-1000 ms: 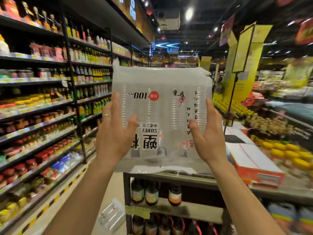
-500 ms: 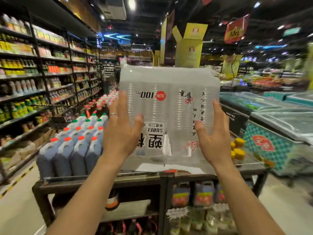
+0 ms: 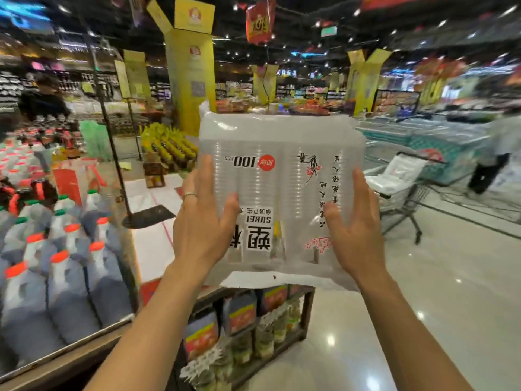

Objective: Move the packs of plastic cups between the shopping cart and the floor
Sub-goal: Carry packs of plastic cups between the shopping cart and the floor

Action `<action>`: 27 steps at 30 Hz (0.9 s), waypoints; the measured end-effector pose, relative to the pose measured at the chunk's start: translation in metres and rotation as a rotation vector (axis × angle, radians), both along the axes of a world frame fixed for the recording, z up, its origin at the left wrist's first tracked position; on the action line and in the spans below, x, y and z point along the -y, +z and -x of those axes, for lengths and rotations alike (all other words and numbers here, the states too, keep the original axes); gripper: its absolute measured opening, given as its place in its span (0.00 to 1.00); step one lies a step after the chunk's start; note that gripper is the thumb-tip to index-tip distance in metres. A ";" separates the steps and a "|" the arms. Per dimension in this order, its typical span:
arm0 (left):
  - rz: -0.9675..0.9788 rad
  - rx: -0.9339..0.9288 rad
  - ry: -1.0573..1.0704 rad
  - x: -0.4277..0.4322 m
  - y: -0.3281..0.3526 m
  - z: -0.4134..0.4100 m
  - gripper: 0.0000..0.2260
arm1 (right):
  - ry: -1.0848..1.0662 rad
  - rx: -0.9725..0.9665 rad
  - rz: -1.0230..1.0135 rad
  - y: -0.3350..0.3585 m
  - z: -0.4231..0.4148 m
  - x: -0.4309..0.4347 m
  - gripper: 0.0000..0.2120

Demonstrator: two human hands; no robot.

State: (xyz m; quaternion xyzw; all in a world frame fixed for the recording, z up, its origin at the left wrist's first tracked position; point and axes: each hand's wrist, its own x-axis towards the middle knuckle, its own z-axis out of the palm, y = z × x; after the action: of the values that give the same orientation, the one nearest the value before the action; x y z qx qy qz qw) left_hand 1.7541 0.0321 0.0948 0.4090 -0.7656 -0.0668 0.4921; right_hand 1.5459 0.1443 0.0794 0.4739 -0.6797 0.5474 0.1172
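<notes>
A clear pack of plastic cups (image 3: pixel 282 176), with upside-down printing and a red "100 PCS" dot, is held up at chest height in front of me. My left hand (image 3: pixel 201 221), with a ring on one finger, presses on its left side. On its right side is my right hand (image 3: pixel 353 230). A shopping cart (image 3: pixel 408 190) stands on the shiny floor (image 3: pixel 451 277) to the right, behind the pack. White packs of cups (image 3: pixel 394 173) lie in its basket.
A display stand (image 3: pixel 253 320) of dark bottles with orange and green caps fills the left and the space below the pack. Yellow pillars (image 3: pixel 191 66) rise behind. Chest freezers (image 3: pixel 423 136) line the right, where a person (image 3: pixel 499 148) walks. Another person (image 3: pixel 42 100) stands far left.
My view has swung to the right, from the shelf aisle to the open floor with the cart. The pack stays held between both hands in the same grip.
</notes>
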 end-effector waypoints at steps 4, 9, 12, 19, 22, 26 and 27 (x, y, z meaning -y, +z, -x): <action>0.008 -0.024 -0.143 0.044 -0.007 0.075 0.32 | -0.142 -0.019 -0.012 0.000 0.055 0.016 0.32; -0.008 -0.027 -0.295 0.111 -0.005 0.163 0.31 | -0.291 -0.038 -0.012 0.006 0.117 0.053 0.32; -0.044 -0.029 -0.381 0.150 -0.001 0.210 0.31 | -0.385 -0.047 -0.042 0.013 0.148 0.078 0.32; -0.042 -0.032 -0.552 0.202 0.004 0.303 0.32 | -0.535 -0.047 -0.053 0.018 0.208 0.107 0.32; -0.031 -0.027 -0.613 0.212 0.004 0.344 0.31 | -0.594 -0.063 -0.061 0.018 0.236 0.110 0.32; -0.018 -0.015 -0.668 0.211 0.004 0.400 0.31 | -0.676 -0.073 -0.060 0.011 0.283 0.108 0.32; -0.021 -0.010 -0.678 0.209 0.004 0.415 0.32 | -0.686 -0.069 -0.058 0.008 0.296 0.106 0.32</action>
State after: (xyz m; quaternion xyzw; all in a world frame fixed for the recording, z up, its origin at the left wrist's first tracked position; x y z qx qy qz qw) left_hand 1.3394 -0.1773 0.0987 0.1356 -0.8549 -0.2365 0.4414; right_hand 1.2495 0.0382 0.0876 0.2392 -0.8103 0.4404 0.3039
